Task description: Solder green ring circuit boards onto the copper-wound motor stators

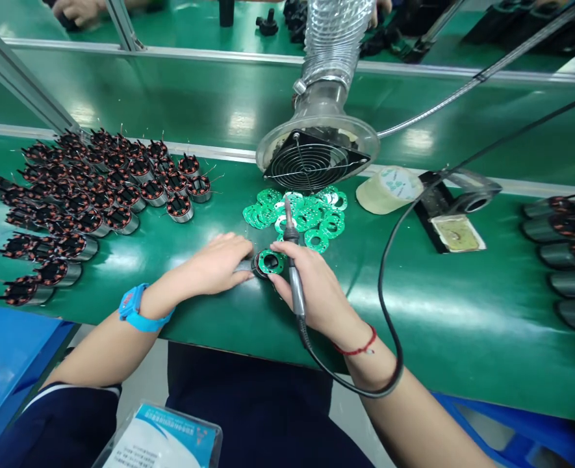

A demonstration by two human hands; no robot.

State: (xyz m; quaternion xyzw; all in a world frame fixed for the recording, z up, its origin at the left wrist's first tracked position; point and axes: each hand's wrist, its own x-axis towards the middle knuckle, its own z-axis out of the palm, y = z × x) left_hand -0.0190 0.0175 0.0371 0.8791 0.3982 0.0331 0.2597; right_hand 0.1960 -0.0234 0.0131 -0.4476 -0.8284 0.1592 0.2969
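Note:
My right hand (316, 286) is closed round a soldering iron (295, 286), whose tip points away from me over the loose boards. Its thumb and forefinger also touch the rim of a round green circuit board (278, 261). That ring-shaped board sits on top of a motor stator (259, 265) at the table's front middle. From the left, my left hand (214, 265) grips the stator's side with fingers and thumb. Just beyond, several loose ring-shaped green boards (316, 239) lie in a pile. The stator's underside is hidden.
Many wound stators (92, 221) stand at left; more stators (572, 253) line the right edge. A fume extractor fan (311, 162) hangs over the boards. Right of it are a tape-like roll (389, 190) and an iron stand with a sponge (457, 234). The iron's cable (382, 286) loops over my right forearm.

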